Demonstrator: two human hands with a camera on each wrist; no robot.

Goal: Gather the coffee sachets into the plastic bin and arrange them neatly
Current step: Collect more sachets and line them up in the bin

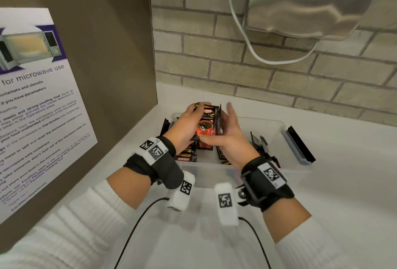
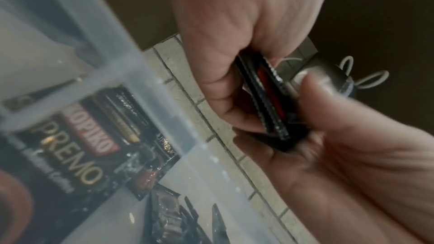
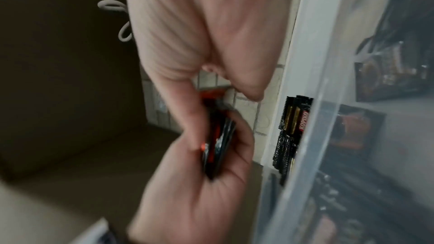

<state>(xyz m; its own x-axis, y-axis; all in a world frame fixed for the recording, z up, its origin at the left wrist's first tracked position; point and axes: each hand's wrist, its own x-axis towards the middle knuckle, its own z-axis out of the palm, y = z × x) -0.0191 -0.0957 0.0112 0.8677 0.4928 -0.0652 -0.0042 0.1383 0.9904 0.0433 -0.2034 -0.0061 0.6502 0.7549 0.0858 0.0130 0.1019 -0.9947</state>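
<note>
Near the middle of the head view, two hands hold a small stack of coffee sachets [image 1: 206,122] above the plastic bin [image 1: 277,131]. The sachets are black with a red cup on the front one.

The left hand [image 1: 184,127] grips the stack from the left side. Its fingers [image 1: 194,107] curl over the top edge of the stack. The right hand [image 1: 229,139] is on the right side of the stack. Its thumb presses on the lower edge of the front sachet, and its fingers [image 1: 231,107] are straight and point up, close to the stack's right edge. In the left wrist view the stack [image 2: 270,99] is seen from its thin edge, squeezed between the two hands. In the right wrist view the stack [image 3: 216,144] is blurry, with a hand on each side of it.

The bin is clear and sits on the white tabletop [image 1: 343,182], in the middle of the head view. More sachets [image 1: 187,155] lie inside it, under the hands, and some lean at its right side [image 1: 260,144]. Black clips stick out from the left and right ends of the bin.

A poster about microwave use [image 1: 36,105] hangs on the brown panel at the left of the frame. A brick wall [image 1: 214,64] fills the upper middle. A shiny metal box [image 1: 311,2] with a white cord is in the upper right.
</note>
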